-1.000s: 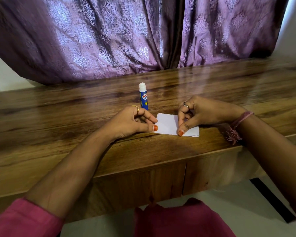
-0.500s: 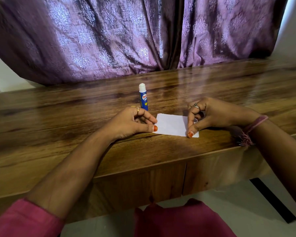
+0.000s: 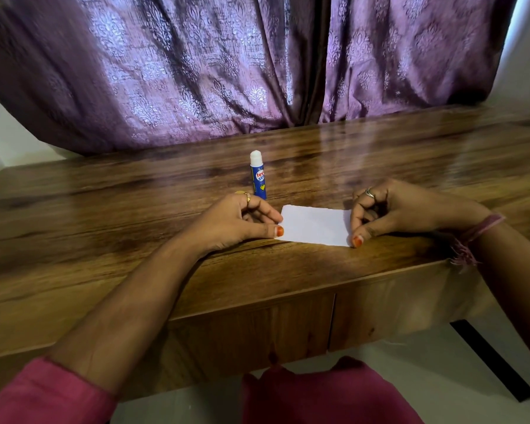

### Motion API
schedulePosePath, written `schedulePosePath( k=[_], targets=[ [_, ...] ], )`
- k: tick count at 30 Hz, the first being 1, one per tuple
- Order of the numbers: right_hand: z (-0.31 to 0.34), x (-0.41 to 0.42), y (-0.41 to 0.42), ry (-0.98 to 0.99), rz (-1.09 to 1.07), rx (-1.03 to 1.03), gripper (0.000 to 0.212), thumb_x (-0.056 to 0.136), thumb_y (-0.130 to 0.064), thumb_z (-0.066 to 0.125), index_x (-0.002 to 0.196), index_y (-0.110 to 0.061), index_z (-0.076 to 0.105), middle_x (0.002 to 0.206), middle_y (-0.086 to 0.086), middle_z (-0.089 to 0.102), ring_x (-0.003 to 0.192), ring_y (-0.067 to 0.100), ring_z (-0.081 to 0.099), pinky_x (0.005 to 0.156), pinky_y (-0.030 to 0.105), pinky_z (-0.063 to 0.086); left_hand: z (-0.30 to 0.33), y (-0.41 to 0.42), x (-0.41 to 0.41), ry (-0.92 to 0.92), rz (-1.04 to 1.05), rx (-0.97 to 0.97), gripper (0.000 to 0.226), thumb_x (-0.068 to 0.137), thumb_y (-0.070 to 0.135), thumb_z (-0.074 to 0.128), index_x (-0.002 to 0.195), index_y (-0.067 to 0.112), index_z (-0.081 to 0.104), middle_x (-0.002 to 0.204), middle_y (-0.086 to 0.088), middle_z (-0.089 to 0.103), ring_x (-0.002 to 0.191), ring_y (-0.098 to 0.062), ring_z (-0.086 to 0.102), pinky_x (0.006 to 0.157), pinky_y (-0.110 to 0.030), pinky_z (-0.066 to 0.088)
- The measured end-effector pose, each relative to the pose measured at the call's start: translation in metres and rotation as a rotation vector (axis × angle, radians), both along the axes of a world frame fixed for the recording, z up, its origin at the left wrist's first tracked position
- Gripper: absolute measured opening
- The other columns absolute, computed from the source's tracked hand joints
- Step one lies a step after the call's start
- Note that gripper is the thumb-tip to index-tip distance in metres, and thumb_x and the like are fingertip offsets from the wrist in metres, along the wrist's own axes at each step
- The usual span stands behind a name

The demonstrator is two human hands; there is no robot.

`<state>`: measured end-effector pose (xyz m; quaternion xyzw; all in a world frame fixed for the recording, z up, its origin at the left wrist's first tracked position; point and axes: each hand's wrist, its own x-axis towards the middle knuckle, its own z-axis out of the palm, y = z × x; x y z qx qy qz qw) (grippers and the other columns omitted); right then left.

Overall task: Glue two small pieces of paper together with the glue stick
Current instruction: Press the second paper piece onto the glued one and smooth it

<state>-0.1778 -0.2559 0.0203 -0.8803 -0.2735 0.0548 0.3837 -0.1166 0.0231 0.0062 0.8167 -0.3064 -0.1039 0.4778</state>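
A pink sleeve [image 3: 43, 390] covers the left forearm at the lower left, and the arm reaches across the near edge of the wooden tabletop [image 3: 104, 215]. The left hand [image 3: 236, 221] rests on the wood with its fingers curled together; its thumb tip, nail painted orange, presses on the left edge of the paper at the near corner, and the index fingertip touches the same edge just behind it. A gold ring [image 3: 247, 197] sits on one finger of this hand. Just behind the hand stands the glue stick [image 3: 258, 175], upright, blue-bodied with a white cap on, untouched by either hand and nearer the tabletop's near edge than its far edge. The white paper [image 3: 315, 225] lies flat close to the near edge, about midway along it; whether it is one sheet or two stacked cannot be told. The right hand [image 3: 401, 209] has its fingers bunched, thumb tip pinning the paper's near right corner, and wears a silver ring [image 3: 369, 193]. A pink thread band [image 3: 478, 231] circles the right wrist. Purple curtains [image 3: 196, 71] hang behind the far edge.
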Motion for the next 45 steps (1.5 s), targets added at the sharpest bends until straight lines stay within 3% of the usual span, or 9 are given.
schedulePosePath(
  k=[6,9,14,18,22,26,33,41,45],
  targets=[
    [-0.006,0.006,-0.001,0.052,-0.138,0.519,0.023,0.088,-0.023,0.056,0.077,-0.016,0.075,0.071,-0.002,0.066,0.069,0.010,0.059,0.070,0.019,0.052,0.002,0.000,-0.003,-0.019,-0.009,0.028,0.016,0.075,0.011,0.076,0.089,0.014,0.071,0.061,0.025,0.063,0.057,0.012,0.052,0.055,-0.003,0.038],
    [-0.010,0.012,-0.002,-0.038,-0.176,0.294,0.020,0.092,-0.024,0.053,0.092,-0.020,0.072,0.074,-0.002,0.065,0.065,0.018,0.056,0.061,0.029,0.046,0.003,0.000,-0.003,-0.026,-0.006,0.034,0.015,0.076,0.011,0.075,0.089,0.015,0.071,0.066,0.018,0.063,0.058,0.012,0.052,0.056,-0.003,0.039],
    [-0.014,0.008,-0.003,-0.183,-0.189,-0.018,0.023,0.093,-0.015,0.058,0.102,-0.033,0.070,0.094,-0.016,0.070,0.078,0.000,0.062,0.070,0.011,0.046,0.003,0.002,-0.002,-0.062,0.001,0.067,0.011,0.080,0.016,0.072,0.089,0.021,0.071,0.073,0.018,0.062,0.061,0.013,0.051,0.057,-0.002,0.038],
    [-0.016,0.002,-0.003,-0.242,-0.209,-0.076,0.030,0.091,-0.008,0.058,0.106,-0.030,0.071,0.101,0.009,0.061,0.093,0.027,0.060,0.088,0.043,0.050,0.000,0.003,0.002,-0.090,0.009,0.104,0.010,0.087,0.023,0.065,0.091,0.030,0.070,0.076,0.025,0.063,0.069,0.010,0.052,0.064,-0.007,0.040],
    [-0.019,-0.006,-0.001,-0.283,-0.203,-0.092,0.034,0.089,-0.002,0.059,0.109,-0.027,0.071,0.099,0.011,0.058,0.090,0.031,0.059,0.085,0.050,0.048,-0.001,0.004,0.004,-0.102,0.151,-0.090,0.016,0.094,0.019,0.055,0.091,0.029,0.067,0.077,0.016,0.064,0.062,0.003,0.050,0.060,-0.015,0.041],
    [-0.020,-0.010,0.000,-0.302,-0.215,-0.088,0.033,0.088,-0.004,0.061,0.110,-0.027,0.071,0.096,0.005,0.057,0.091,0.030,0.059,0.083,0.048,0.048,0.004,0.008,-0.007,-0.369,0.273,-0.042,0.019,0.094,0.022,0.047,0.100,0.031,0.063,0.098,-0.001,0.065,0.083,-0.022,0.059,0.079,-0.040,0.048],
    [-0.019,-0.016,0.004,-0.236,-0.230,-0.035,0.030,0.089,-0.005,0.062,0.112,-0.022,0.071,0.096,0.012,0.058,0.092,0.028,0.059,0.089,0.045,0.046,-0.001,-0.010,-0.077,-0.611,0.120,0.274,0.031,0.091,0.041,0.038,0.113,0.036,0.059,0.056,0.013,0.048,0.062,-0.003,0.053,0.049,-0.012,0.029],
    [-0.014,-0.022,0.004,-0.198,-0.226,-0.018,0.036,0.093,-0.009,0.057,0.119,-0.033,0.064,0.095,0.007,0.062,0.089,0.018,0.059,0.084,0.033,0.045,-0.010,-0.034,-0.095,-0.748,0.100,0.496,0.065,0.080,0.078,0.027,0.134,0.044,0.039,0.056,0.018,0.027,0.052,0.003,0.032,0.048,-0.017,0.017],
    [-0.017,-0.035,0.000,-0.270,-0.231,-0.101,0.037,0.094,-0.015,0.056,0.121,-0.039,0.063,0.091,-0.016,0.061,0.088,0.004,0.059,0.082,0.024,0.045,-0.016,-0.036,-0.094,-0.797,0.107,0.530,0.078,0.073,0.086,0.022,0.138,0.044,0.034,0.097,0.014,0.066,0.087,-0.009,0.059,0.059,-0.023,0.033]
  ],
)
